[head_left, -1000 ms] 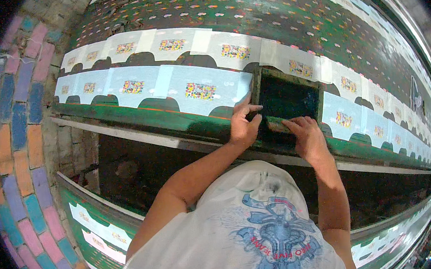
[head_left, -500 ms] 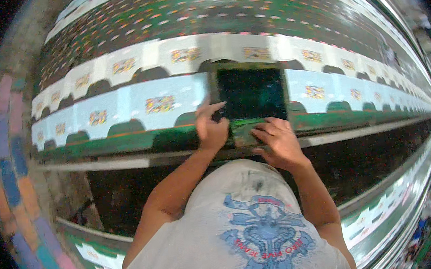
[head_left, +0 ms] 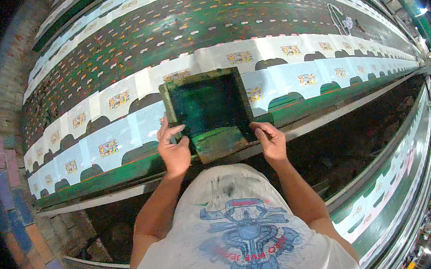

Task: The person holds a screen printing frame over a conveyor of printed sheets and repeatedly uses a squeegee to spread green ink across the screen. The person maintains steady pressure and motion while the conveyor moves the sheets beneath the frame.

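Observation:
Between my hands is a screen-printing frame (head_left: 247, 100), squarish, with worn walls and a dark green inside. My left hand (head_left: 175, 151) grips its left side near the close corner, fingers along the outer wall. The right hand (head_left: 271, 143) pinches the close right corner between thumb and fingers. Beneath and beside the frame runs a row of light blue fabric pieces (head_left: 146, 132) with small colourful prints. The frame covers part of this row. Whether it touches the table or is lifted a little, I cannot tell.
A long green table (head_left: 96, 178) carries the fabric, with a pale rail (head_left: 103, 197) along its near edge. Behind lies a row of white printed pieces (head_left: 142, 84). Farther back, a white cord (head_left: 337, 19) rests on a dark green, print-speckled surface. Another table (head_left: 351, 225) stands at lower right.
The frame has shifted left relative to me and turned slightly. My right hand has gone from its near edge to its right corner, while my left hand stays at the left side.

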A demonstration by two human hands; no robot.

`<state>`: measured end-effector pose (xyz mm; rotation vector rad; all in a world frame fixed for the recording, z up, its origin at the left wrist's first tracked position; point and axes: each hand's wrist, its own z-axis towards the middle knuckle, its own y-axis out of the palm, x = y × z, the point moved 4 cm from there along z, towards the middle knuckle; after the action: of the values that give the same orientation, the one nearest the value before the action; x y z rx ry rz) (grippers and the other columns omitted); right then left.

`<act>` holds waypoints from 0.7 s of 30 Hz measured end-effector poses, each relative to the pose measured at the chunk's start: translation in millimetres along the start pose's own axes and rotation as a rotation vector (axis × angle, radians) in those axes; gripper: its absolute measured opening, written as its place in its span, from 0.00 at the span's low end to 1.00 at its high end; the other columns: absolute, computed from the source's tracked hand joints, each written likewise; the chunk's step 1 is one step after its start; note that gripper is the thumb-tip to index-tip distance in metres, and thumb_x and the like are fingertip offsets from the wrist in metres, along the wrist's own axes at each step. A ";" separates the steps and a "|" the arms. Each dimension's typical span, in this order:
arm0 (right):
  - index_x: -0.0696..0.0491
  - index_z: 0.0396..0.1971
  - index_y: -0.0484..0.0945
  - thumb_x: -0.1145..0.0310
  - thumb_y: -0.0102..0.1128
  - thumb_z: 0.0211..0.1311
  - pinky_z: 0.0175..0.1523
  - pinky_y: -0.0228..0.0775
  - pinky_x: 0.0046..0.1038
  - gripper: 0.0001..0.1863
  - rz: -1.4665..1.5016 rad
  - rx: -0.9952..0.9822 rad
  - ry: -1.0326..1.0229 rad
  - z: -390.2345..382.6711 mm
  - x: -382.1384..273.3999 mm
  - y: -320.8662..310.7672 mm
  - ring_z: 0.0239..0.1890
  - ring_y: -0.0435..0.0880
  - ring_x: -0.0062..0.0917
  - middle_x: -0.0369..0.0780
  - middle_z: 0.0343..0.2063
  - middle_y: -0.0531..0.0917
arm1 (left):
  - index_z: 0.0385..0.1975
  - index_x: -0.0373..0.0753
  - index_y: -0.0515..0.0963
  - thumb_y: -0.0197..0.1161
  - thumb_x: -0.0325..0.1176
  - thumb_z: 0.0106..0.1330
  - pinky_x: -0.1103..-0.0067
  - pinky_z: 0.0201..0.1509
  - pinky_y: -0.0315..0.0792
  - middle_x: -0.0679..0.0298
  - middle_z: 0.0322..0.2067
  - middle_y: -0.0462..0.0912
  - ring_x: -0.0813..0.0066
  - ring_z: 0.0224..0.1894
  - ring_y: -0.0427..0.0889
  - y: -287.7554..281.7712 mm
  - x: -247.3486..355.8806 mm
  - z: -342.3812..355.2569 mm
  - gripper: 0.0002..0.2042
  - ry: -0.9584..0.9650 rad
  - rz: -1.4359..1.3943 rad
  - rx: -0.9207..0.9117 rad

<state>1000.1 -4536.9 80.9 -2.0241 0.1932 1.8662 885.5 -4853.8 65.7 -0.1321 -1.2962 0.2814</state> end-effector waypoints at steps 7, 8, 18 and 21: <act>0.54 0.58 0.90 0.72 0.70 0.75 0.75 0.72 0.39 0.15 -0.115 0.040 -0.058 28.2 22.8 -101.5 0.68 0.85 0.40 0.46 0.58 0.91 | 0.43 0.38 0.91 0.68 0.13 0.52 0.61 0.84 0.62 0.36 0.77 0.74 0.47 0.80 0.74 113.2 10.0 -18.2 0.18 -0.064 -0.073 0.002; 0.54 0.58 0.90 0.73 0.71 0.74 0.75 0.72 0.40 0.15 -0.128 0.032 -0.066 29.6 19.6 -112.3 0.69 0.84 0.40 0.46 0.58 0.91 | 0.43 0.38 0.91 0.67 0.13 0.52 0.61 0.84 0.63 0.36 0.77 0.74 0.47 0.80 0.74 122.6 11.2 -20.0 0.18 -0.076 -0.077 0.000; 0.55 0.57 0.90 0.77 0.68 0.74 0.77 0.70 0.43 0.15 -0.082 -0.078 -0.214 39.9 27.5 -161.3 0.72 0.82 0.41 0.43 0.58 0.91 | 0.42 0.33 0.89 0.67 0.10 0.52 0.65 0.82 0.66 0.40 0.80 0.71 0.54 0.80 0.74 155.6 20.2 -28.6 0.18 -0.223 -0.218 -0.002; 0.54 0.57 0.90 0.78 0.70 0.71 0.76 0.70 0.44 0.16 -0.080 -0.098 -0.268 44.3 24.5 -161.7 0.70 0.83 0.44 0.44 0.57 0.91 | 0.42 0.32 0.89 0.67 0.09 0.51 0.65 0.82 0.66 0.40 0.80 0.71 0.54 0.80 0.74 156.1 25.4 -27.9 0.18 -0.261 -0.242 -0.014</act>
<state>1018.3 -4368.5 84.2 -1.7880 -0.0520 2.1067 898.0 -4695.5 42.3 0.0520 -1.5577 0.0830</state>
